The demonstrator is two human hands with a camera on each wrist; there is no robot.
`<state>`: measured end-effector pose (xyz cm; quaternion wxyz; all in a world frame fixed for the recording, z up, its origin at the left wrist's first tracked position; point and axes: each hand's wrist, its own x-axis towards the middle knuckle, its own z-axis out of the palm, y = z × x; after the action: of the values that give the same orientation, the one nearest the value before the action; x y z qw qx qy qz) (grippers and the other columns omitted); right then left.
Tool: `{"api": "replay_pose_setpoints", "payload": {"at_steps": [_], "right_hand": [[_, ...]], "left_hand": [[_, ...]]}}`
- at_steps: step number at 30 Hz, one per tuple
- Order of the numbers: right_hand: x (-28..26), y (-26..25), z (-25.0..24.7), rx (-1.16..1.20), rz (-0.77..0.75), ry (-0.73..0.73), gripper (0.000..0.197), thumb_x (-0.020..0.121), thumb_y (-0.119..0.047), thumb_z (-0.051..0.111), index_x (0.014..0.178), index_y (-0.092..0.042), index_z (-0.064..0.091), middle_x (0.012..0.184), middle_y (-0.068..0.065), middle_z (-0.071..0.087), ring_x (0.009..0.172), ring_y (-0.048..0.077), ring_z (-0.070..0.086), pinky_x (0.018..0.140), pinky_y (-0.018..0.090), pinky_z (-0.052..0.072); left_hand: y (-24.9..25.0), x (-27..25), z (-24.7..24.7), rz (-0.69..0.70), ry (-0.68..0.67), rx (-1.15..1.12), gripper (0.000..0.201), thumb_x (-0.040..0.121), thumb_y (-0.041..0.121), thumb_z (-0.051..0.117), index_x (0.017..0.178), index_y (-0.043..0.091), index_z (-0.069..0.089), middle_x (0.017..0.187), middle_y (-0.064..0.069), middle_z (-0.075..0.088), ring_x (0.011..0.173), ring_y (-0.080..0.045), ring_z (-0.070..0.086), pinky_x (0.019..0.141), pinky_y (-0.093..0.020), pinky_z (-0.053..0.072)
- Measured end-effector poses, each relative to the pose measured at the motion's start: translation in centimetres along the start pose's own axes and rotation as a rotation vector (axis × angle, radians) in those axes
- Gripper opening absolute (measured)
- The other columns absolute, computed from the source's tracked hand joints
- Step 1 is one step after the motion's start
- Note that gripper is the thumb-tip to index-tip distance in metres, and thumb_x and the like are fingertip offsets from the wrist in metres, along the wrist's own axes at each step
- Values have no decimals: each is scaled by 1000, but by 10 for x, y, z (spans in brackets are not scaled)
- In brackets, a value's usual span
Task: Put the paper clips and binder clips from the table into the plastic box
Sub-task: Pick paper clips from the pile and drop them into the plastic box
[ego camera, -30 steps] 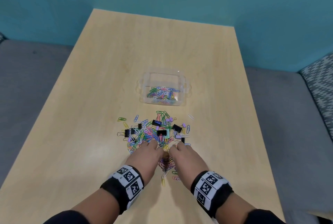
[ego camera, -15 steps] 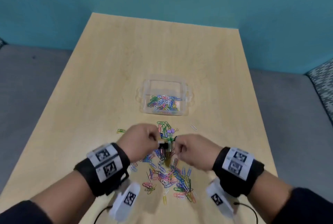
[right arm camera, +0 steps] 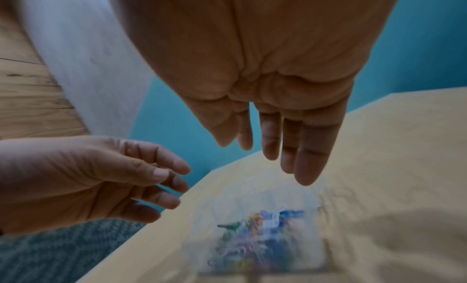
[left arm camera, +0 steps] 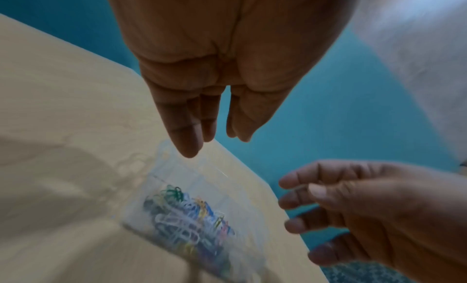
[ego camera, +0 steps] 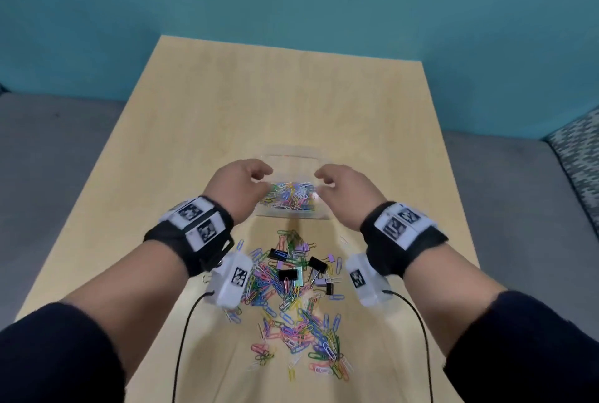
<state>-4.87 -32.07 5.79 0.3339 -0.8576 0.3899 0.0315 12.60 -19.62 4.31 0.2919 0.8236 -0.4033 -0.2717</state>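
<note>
Hovering over plastic box (ego camera: 291,213): left hand (ego camera: 235,188), right hand (ego camera: 345,191), fingers loose, empty; wrist views blurred.

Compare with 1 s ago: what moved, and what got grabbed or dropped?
Both hands left the pile of clips on the table, pinched a bunch together, and went forward to above the plastic box. Now the left hand and right hand are open with fingers spread and hold nothing; the box looks fuller. The box kept its place, and most clips, with the black binder clips, remain on the table.
</note>
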Motion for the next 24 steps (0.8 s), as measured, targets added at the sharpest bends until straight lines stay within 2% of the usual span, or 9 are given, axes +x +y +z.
{"api": "replay_pose_setpoints", "payload": {"at_steps": [3, 4, 6, 10, 12, 14, 18, 22, 24], "right_hand": [[-55, 30, 15, -58, -52, -36, 16, 92, -23, 52, 105, -20, 60, 101, 1, 59, 88, 24, 58, 80, 34, 46], [-77, 41, 24, -108, -60, -106, 8, 90, -23, 51, 92, -21, 59, 94, 1, 59, 83, 25, 57, 76, 36, 46], [-122, 58, 43, -210, -60, -308, 13, 90, -27, 47, 79, -21, 49, 86, 2, 58, 78, 25, 55, 70, 36, 43], [-188, 69, 80, -414, -163, -583, 18, 91, -32, 39, 94, -18, 51, 104, 11, 57, 95, 32, 54, 76, 36, 41], [-196, 62, 96, -489, -208, -596, 22, 90, -27, 41, 104, -15, 53, 109, 13, 55, 102, 35, 52, 82, 41, 43], [-192, 52, 111, -481, -262, -536, 24, 89, -24, 42, 108, -15, 55, 109, 12, 55, 102, 35, 51, 83, 42, 45], [-177, 31, 133, -388, -349, -371, 16, 90, -22, 45, 97, -14, 56, 100, 10, 58, 96, 33, 54, 78, 41, 46], [-188, 34, 130, -294, -88, -179, 20, 91, -30, 47, 108, -20, 49, 114, 3, 47, 106, 26, 45, 82, 38, 44], [-201, 41, 130, -268, 73, -118, 41, 86, -35, 55, 124, -24, 43, 121, 0, 41, 110, 24, 39, 86, 33, 43]], "left_hand": [[-20, -56, -3, 10, -34, 37, 11, 82, 23, 67, 92, 25, 66, 87, 8, 64, 72, -12, 61, 73, -28, 48], [-28, -80, 0, 10, -108, 72, 4, 81, 23, 67, 85, 25, 66, 81, 10, 63, 70, -9, 60, 71, -27, 47], [-46, -126, 10, 20, -322, 158, 8, 82, 28, 65, 77, 21, 64, 76, 10, 62, 70, -4, 57, 69, -25, 46], [-69, -193, 44, 112, -610, 228, 18, 84, 33, 57, 81, 17, 62, 79, 14, 52, 69, 6, 46, 67, -11, 33], [-65, -205, 62, 172, -601, 215, 14, 85, 29, 54, 83, 18, 61, 86, 12, 50, 74, 6, 43, 70, -9, 30], [-59, -205, 79, 195, -509, 204, 14, 84, 30, 51, 85, 19, 61, 91, 7, 52, 82, -2, 48, 75, -15, 34], [-49, -195, 94, 119, -324, 204, 9, 81, 31, 58, 82, 22, 56, 89, 6, 48, 84, -16, 52, 76, -31, 42], [-57, -200, 90, 49, -211, 341, 36, 77, 44, 64, 101, 22, 51, 99, 3, 41, 92, -21, 44, 77, -32, 41], [-62, -209, 92, 55, -218, 391, 54, 75, 50, 65, 118, 25, 45, 109, 1, 42, 97, -22, 42, 82, -32, 43]]}}
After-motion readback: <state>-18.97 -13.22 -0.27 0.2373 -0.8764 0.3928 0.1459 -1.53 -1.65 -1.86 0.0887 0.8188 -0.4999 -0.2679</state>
